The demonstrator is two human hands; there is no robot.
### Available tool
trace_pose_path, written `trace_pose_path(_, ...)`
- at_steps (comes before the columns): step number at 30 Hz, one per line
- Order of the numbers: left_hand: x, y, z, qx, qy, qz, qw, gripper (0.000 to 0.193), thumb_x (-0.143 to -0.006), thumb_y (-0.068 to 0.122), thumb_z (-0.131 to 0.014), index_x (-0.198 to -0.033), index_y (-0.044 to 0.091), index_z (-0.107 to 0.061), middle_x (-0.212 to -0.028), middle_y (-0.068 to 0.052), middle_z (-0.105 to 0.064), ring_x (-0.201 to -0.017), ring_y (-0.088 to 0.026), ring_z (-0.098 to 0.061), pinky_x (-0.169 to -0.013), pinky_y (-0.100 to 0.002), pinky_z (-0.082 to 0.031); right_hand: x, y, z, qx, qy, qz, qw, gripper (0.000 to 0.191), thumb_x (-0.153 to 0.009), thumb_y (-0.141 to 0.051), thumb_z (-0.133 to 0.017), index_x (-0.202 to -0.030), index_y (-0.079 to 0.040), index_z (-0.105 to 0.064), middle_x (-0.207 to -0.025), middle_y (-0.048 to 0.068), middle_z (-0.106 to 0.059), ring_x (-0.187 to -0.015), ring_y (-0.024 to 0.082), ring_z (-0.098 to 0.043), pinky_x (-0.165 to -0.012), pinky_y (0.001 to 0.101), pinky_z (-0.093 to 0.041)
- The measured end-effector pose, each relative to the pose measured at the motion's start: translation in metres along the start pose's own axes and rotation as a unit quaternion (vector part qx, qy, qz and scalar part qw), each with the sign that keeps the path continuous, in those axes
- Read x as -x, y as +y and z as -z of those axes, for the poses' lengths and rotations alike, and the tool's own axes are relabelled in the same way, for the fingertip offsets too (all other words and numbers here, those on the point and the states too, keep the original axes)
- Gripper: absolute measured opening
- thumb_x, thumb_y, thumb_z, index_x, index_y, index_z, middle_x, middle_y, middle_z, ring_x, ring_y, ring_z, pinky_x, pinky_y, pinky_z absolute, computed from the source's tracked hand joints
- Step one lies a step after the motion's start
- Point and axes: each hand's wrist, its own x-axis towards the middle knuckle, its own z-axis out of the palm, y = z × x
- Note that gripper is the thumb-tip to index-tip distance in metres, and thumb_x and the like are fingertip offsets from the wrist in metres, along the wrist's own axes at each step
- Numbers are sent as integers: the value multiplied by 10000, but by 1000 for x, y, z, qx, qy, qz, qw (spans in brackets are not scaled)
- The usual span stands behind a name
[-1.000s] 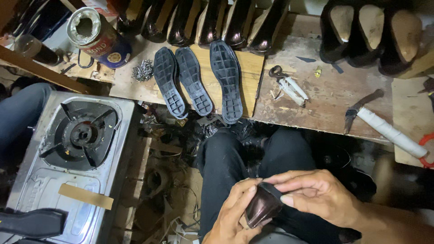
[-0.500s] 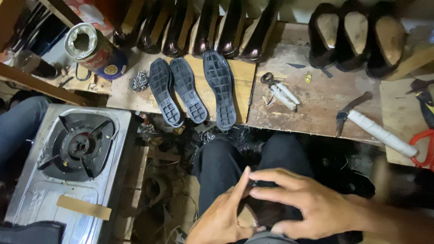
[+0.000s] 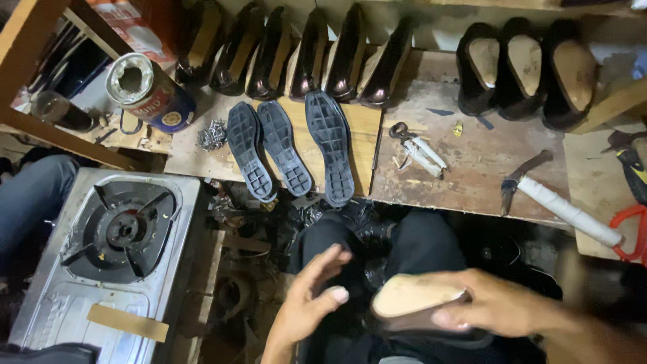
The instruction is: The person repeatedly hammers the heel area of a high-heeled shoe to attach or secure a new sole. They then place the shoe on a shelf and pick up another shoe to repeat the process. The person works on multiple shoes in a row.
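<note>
right hand point(image 3: 495, 310) keeps a closed grip on a dark brown leather shoe with a pale tan sole point(image 3: 418, 305), sole up over the lap; left hand point(image 3: 311, 305) hovers open beside it, below the worn wooden surface point(image 3: 465, 168)

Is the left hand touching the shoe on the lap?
Cannot tell. In the head view the left hand is open beside the shoe, which the right hand holds, but motion blur hides any gap.

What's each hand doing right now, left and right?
Left hand: open, fingers spread, holding nothing, beside the shoe.
Right hand: closed around the shoe, tan sole side up, over the lap.
</note>
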Motion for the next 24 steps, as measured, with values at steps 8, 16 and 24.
trace_pose_path(8,-22,-54,-28,-143,251,25,957,339,-901,68,-685,-1238,34,-674,-1096,-113,-758,-1013,-218,-739,-920,-321,-558,-10,15,52,-263,442,230,826,722,-871,-3,-635,-1550,46,-396,-1414,192,-582,-1320,267,-562,-1106,386,-444)
trace_pose_path(16,-18,-79,-16,-285,234,-185,911,234,-835,-117,-567,-952,46,-689,-1186,-157,-720,-1054,-302,-727,-926,-350,-574,-160,-17,158,-92,607,240,752,697,-941,-72,-737,-1563,-45,-422,-1452,149,-599,-1299,233,-587,-1088,319,-476)
trace_pose_path(24,-22,-85,-10,-273,237,-197,911,415,-827,-78,-560,-1200,24,-707,-1109,-162,-720,-1034,-316,-703,-922,-375,-543,-236,-11,214,48,694,247,675,712,-942,-97,-772,-1549,7,-415,-1486,235,-548,-1363,324,-529,-1141,396,-402)
